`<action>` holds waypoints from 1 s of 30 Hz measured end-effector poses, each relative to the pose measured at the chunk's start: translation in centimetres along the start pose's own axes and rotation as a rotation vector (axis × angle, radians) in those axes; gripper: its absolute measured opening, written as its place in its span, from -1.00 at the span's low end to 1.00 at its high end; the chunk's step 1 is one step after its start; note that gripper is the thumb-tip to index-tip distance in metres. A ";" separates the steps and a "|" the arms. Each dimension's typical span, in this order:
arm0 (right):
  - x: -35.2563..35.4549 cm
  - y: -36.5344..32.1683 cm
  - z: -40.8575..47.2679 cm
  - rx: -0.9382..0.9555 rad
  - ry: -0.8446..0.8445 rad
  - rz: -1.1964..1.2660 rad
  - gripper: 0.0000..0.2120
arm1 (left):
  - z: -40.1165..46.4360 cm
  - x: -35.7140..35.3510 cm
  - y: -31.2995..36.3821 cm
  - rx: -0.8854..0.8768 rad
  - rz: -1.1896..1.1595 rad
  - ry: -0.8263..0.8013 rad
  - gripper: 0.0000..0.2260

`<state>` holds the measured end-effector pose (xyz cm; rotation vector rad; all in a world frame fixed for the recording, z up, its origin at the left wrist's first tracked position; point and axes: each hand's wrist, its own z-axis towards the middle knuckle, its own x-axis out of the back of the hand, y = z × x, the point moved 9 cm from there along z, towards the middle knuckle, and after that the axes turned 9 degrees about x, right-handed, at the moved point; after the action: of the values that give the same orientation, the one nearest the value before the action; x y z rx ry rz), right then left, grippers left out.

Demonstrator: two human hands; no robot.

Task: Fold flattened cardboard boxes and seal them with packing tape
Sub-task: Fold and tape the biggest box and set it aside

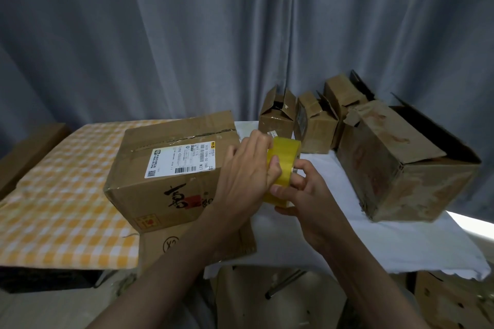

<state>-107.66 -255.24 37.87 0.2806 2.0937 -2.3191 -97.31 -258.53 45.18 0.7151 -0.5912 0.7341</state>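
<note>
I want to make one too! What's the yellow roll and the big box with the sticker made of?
The yellow roll of packing tape, held in both hands, looks like thin glossy plastic film: it shines and is slightly see-through. The big brown box with the white label looks like matte corrugated cardboard, creased and dull. Its label seems to be smooth printed paper.

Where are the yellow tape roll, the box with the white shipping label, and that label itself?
yellow tape roll (284,151): head view, upper outer face.
labelled box (160,196): head view, front side.
shipping label (179,159): head view, its centre.
</note>
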 end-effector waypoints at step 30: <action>2.4 1.4 -0.3 0.085 0.079 -0.352 -0.42 | 1.5 1.6 0.8 -0.102 0.044 -0.111 -0.95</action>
<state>-109.79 -254.86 36.10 0.0009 2.2420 -2.6322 -97.33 -258.59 47.51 0.6530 -0.7428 0.7033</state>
